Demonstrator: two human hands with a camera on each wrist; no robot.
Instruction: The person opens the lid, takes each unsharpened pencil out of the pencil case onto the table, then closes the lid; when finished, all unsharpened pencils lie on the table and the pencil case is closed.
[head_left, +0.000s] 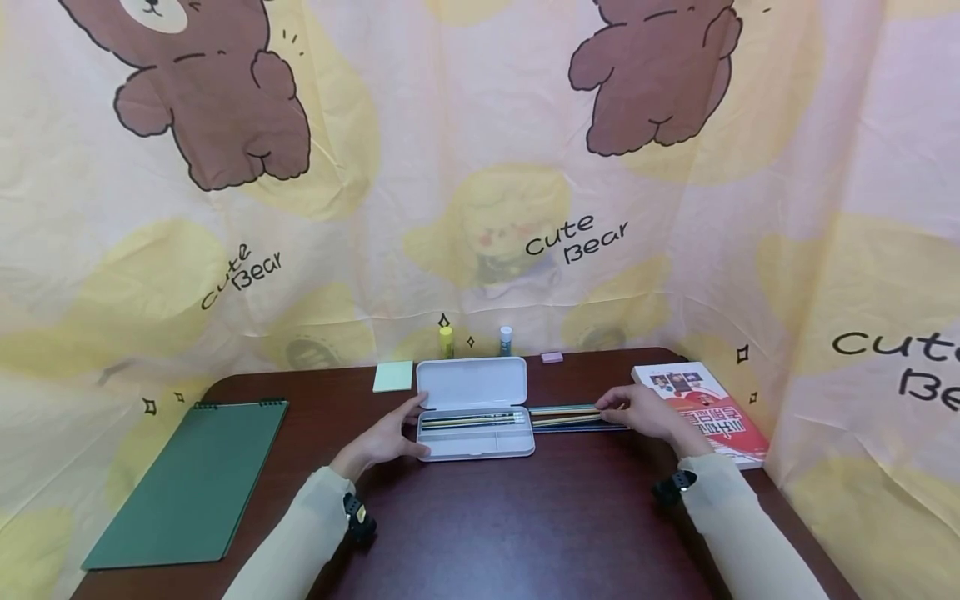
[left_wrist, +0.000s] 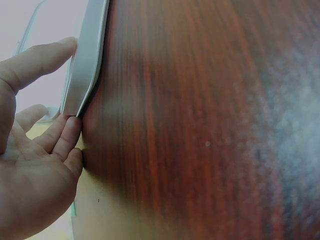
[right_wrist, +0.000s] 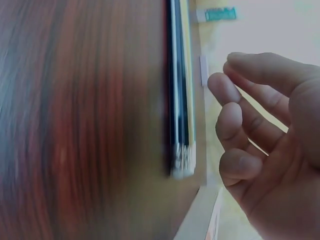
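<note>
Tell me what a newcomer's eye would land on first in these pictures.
First, the open white pencil case at the middle of the dark wooden table, pencils lying in its tray, with the left hand touching its left end. Next, the row of pencils just right of the case, under the right hand. A green notebook lies far left, a red book far right.

head view looks down from above the near table [head_left: 525, 517] edge; wrist views sit close at tabletop level, each sharing the head view's pencil case [left_wrist: 87, 65] or pencils [right_wrist: 180, 100].
</note>
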